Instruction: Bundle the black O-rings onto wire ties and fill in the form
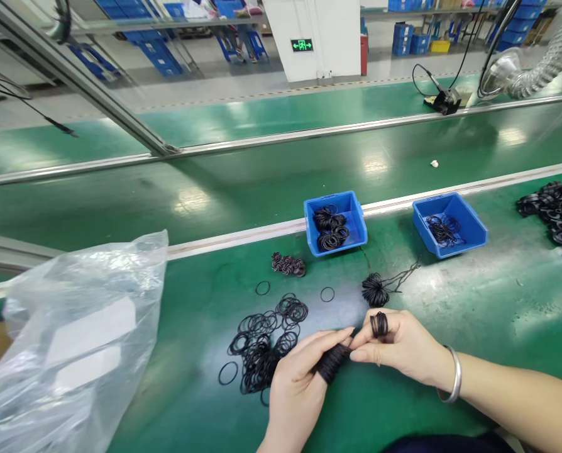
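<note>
My left hand (pixel 300 377) is closed around a thick stack of black rubber rings (pixel 332 363), packed side by side. At the upper end of that stack, the fingertips of my right hand (pixel 403 346) pinch together; what lies between them is too small to make out. Several black rings (pixel 379 324) sit looped round a finger of the right hand. Just left of my hands, a loose pile of the same rings (pixel 262 358) is spread on the green table (pixel 191 377). Beyond the right hand lies a bunch of black rings (pixel 375 289) with a string attached.
Two blue bins (pixel 335 250) (pixel 451 250) holding black rings stand along the white strip. A clear plastic bag (pixel 87 333) covers the left side. Dark round parts (pixel 557 214) are heaped at far right. A twisted black bundle (pixel 288 264) lies near the left bin.
</note>
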`<state>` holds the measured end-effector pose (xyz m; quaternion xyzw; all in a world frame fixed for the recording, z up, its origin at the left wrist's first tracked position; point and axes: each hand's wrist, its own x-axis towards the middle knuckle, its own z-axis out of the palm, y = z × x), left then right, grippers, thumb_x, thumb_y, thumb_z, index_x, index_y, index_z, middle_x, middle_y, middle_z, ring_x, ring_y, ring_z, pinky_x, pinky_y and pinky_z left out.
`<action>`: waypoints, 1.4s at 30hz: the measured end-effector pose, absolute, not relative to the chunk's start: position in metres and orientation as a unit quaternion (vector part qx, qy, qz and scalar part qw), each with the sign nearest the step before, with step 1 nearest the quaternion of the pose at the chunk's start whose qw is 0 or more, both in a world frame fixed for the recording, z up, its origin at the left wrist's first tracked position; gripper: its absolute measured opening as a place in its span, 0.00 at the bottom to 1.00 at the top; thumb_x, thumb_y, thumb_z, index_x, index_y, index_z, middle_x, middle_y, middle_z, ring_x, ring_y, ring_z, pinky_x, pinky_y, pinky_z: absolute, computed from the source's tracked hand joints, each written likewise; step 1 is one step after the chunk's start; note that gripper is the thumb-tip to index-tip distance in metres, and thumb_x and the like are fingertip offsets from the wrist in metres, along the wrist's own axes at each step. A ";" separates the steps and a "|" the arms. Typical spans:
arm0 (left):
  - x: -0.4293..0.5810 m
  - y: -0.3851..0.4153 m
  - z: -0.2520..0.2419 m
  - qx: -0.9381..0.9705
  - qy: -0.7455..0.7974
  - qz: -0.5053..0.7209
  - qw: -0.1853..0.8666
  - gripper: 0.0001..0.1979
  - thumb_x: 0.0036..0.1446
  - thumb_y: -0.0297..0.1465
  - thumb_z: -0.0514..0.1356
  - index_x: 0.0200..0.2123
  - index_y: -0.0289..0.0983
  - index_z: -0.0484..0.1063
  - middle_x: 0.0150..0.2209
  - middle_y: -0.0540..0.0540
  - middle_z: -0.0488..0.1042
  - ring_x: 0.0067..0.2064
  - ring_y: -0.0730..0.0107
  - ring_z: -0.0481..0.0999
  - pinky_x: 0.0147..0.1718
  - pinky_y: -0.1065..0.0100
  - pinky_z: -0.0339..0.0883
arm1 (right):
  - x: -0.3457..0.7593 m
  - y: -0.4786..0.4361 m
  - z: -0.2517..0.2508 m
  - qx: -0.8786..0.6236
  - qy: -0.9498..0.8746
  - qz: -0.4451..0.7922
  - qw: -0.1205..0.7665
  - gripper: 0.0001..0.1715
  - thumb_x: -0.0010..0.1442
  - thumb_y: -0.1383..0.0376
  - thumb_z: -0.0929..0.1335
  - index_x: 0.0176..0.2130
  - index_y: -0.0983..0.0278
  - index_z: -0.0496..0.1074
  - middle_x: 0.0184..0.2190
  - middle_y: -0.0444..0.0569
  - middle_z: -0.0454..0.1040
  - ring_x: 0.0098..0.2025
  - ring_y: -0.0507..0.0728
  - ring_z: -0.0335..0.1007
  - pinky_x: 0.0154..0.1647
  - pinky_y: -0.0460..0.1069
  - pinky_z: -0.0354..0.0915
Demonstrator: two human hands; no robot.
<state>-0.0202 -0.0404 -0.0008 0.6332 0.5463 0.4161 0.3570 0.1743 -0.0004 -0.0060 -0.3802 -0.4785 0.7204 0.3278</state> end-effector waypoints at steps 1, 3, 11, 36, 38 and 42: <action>-0.020 -0.040 -0.001 0.636 0.544 0.414 0.359 0.11 0.59 0.29 0.63 0.43 0.47 0.82 0.35 0.48 0.83 0.38 0.66 0.81 0.40 0.69 0.75 | 0.174 0.000 -0.006 -0.379 -0.479 0.720 0.328 0.12 0.49 0.58 0.79 0.32 0.62 0.82 0.27 0.41 0.64 0.27 0.48 0.62 0.30 0.47 0.60; -0.021 -0.040 -0.002 0.634 0.541 0.416 0.363 0.11 0.59 0.29 0.63 0.43 0.48 0.82 0.35 0.48 0.83 0.37 0.66 0.81 0.40 0.69 0.76 | 0.174 0.000 -0.006 -0.371 -0.465 0.735 0.327 0.12 0.48 0.58 0.79 0.30 0.63 0.81 0.27 0.41 0.66 0.26 0.48 0.62 0.29 0.47 0.60; -0.014 -0.044 0.001 0.528 0.550 0.465 0.450 0.07 0.57 0.34 0.66 0.38 0.44 0.83 0.31 0.47 0.83 0.33 0.64 0.82 0.37 0.66 0.78 | 0.177 0.006 0.001 -0.306 -0.305 0.848 0.307 0.15 0.53 0.59 0.78 0.28 0.67 0.76 0.20 0.40 0.67 0.23 0.48 0.63 0.27 0.45 0.61; -0.018 -0.041 -0.007 0.700 0.511 0.403 0.293 0.21 0.60 0.21 0.57 0.51 0.47 0.78 0.39 0.48 0.83 0.39 0.67 0.82 0.41 0.70 0.76 | 0.173 0.000 -0.008 -0.388 -0.487 0.716 0.317 0.19 0.46 0.52 0.79 0.31 0.64 0.80 0.27 0.42 0.66 0.24 0.48 0.62 0.25 0.46 0.61; -0.018 -0.040 -0.007 0.701 0.501 0.410 0.297 0.21 0.60 0.21 0.57 0.52 0.48 0.77 0.38 0.48 0.83 0.39 0.67 0.82 0.39 0.70 0.76 | 0.174 0.002 -0.007 -0.381 -0.462 0.737 0.314 0.20 0.47 0.52 0.79 0.30 0.65 0.79 0.24 0.41 0.67 0.23 0.48 0.61 0.25 0.46 0.60; -0.018 -0.040 -0.004 0.694 0.485 0.416 0.331 0.21 0.61 0.22 0.58 0.52 0.48 0.77 0.38 0.47 0.83 0.37 0.68 0.82 0.38 0.71 0.76 | 0.175 0.005 -0.003 -0.351 -0.388 0.799 0.296 0.21 0.48 0.53 0.78 0.28 0.67 0.75 0.22 0.42 0.70 0.22 0.47 0.60 0.25 0.45 0.58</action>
